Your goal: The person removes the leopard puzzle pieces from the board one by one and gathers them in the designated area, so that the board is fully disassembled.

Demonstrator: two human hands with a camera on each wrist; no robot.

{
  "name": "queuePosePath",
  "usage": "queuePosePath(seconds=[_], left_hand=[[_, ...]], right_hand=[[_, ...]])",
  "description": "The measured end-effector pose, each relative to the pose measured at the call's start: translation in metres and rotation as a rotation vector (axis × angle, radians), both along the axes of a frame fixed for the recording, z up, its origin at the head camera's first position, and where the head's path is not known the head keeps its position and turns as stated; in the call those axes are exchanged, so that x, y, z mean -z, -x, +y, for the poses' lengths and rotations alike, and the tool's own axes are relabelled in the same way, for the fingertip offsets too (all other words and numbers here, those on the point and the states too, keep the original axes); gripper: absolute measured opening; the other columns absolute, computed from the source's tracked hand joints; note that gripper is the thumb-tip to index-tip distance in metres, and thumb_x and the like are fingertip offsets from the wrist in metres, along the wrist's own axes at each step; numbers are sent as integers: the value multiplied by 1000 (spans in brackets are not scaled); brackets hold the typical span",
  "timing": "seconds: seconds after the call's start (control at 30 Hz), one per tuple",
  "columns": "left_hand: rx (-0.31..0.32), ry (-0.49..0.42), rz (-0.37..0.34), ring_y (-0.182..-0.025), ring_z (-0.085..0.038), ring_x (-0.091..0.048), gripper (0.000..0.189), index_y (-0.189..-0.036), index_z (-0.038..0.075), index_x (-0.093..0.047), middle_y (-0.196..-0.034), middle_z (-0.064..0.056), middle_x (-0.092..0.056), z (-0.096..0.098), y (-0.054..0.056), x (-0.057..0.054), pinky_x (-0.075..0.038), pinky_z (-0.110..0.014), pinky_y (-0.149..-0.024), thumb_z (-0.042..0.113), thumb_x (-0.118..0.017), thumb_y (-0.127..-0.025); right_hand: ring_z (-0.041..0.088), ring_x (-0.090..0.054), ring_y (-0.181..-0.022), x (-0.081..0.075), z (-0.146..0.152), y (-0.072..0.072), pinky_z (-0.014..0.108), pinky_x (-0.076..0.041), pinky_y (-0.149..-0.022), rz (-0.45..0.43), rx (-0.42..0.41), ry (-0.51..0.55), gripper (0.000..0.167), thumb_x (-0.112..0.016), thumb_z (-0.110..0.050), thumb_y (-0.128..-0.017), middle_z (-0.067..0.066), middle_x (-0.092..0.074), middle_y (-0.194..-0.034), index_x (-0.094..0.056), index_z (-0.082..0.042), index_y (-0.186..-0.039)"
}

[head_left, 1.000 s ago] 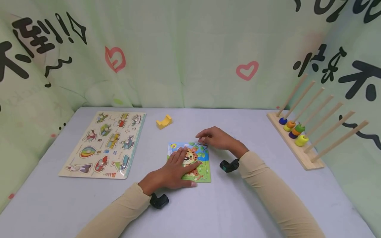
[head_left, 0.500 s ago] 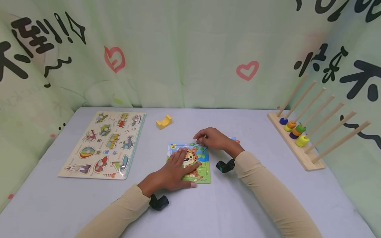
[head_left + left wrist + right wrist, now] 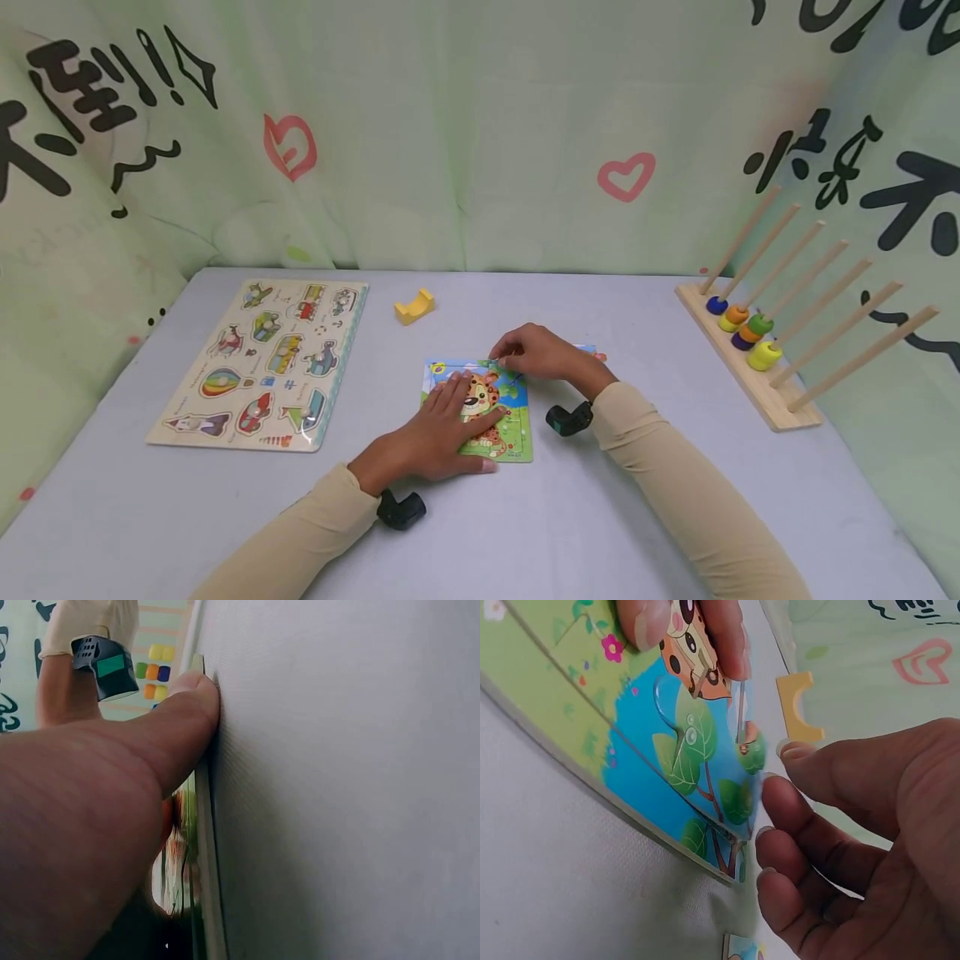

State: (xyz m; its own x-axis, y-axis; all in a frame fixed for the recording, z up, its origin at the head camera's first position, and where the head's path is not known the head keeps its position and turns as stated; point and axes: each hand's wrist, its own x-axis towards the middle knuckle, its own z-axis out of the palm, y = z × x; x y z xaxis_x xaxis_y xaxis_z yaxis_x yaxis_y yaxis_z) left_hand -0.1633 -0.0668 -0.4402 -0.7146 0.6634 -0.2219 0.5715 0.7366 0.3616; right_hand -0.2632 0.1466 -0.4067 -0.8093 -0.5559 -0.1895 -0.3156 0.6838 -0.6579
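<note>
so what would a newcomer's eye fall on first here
Likely the leopard puzzle in the middle, with the left hand laid across it and the right hand at its far right corner. Next, the wooden peg rack with coloured beads at the right, then the yellow block beyond the puzzle.

The left hand (image 3: pixel 438 433) lies flat on a leopard puzzle (image 3: pixel 513 437), while the right hand (image 3: pixel 540 352), its fingers bent, is at the puzzle's far right corner. Each wrist wears a black device below a tan sleeve (image 3: pixel 675 467). A colourful piece (image 3: pixel 592 350) shows partly behind the right wrist. Beyond both hands, a curved yellow block (image 3: pixel 415 308) sits on the white counter (image 3: pixel 495 533). Well left of the left hand lies a picture board (image 3: pixel 258 367); well right of the right hand stands a wooden peg rack (image 3: pixel 720 350) with coloured beads (image 3: pixel 763 357). Behind everything hangs a pale green curtain (image 3: pixel 457 125).
</note>
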Motion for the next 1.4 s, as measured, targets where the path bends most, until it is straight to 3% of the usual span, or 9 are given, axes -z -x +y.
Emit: queuePosePath(seconds=[0.2,0.43,0.7,0.9,1.07,1.27,1.4], left_hand=[[-5,-2,-2,-145,-39,12,73,-154,30,-30,-159,-22,8,1,0,-1,-2,-55,-113,60,-53,-92],[-11,0,-8,-145,-38,12,73,-154,30,-29,-159,-22,9,1,-1,-1,-1,-55,-113,61,-53,-92],[-9,-2,-7,-145,-38,13,73,-154,30,-29,-159,-21,9,1,0,-1,-1,-55,-113,61,-52,-92],[-13,-4,-8,-145,-38,13,73,-154,31,-29,-159,-22,9,0,0,-1,-1,-55,-113,62,-52,-92],[-10,-1,-9,-145,-38,13,73,-154,31,-29,-159,-22,10,-1,1,-1,-2,-55,-114,62,-51,-92],[-2,-1,-18,-144,-38,13,73,-154,30,-29,-159,-22,9,-1,0,0,-1,-55,-113,61,-52,-92],[1,-3,-16,-144,-38,14,73,-155,31,-28,-159,-22,10,-1,0,1,-1,-54,-114,62,-52,-92]], right_hand=[[19,-62,-94,-2,4,-1,35,-49,-84,8,-1,60,18,-59,-4,-95,7,-68,-106,-71,-2,-108],[17,-61,-91,1,8,-2,32,-49,-83,-30,-9,93,18,-63,-2,-92,4,-69,-101,-73,-5,-107],[18,-60,-100,2,15,-3,36,-48,-88,-65,-39,180,21,-63,-4,-94,5,-70,-110,-73,-5,-112],[19,-59,-106,1,17,-4,38,-45,-91,-50,4,172,21,-61,-6,-95,3,-69,-112,-73,-7,-112],[20,-59,-104,-2,23,-6,37,-45,-88,-29,35,170,22,-60,-7,-95,5,-69,-112,-73,-6,-113],[19,-57,-92,1,38,-7,33,-46,-77,-33,88,162,22,-60,-8,-96,5,-69,-111,-73,-8,-114],[20,-58,-96,2,51,-7,35,-47,-81,-14,129,155,22,-60,-8,-96,7,-68,-113,-73,-8,-113]])
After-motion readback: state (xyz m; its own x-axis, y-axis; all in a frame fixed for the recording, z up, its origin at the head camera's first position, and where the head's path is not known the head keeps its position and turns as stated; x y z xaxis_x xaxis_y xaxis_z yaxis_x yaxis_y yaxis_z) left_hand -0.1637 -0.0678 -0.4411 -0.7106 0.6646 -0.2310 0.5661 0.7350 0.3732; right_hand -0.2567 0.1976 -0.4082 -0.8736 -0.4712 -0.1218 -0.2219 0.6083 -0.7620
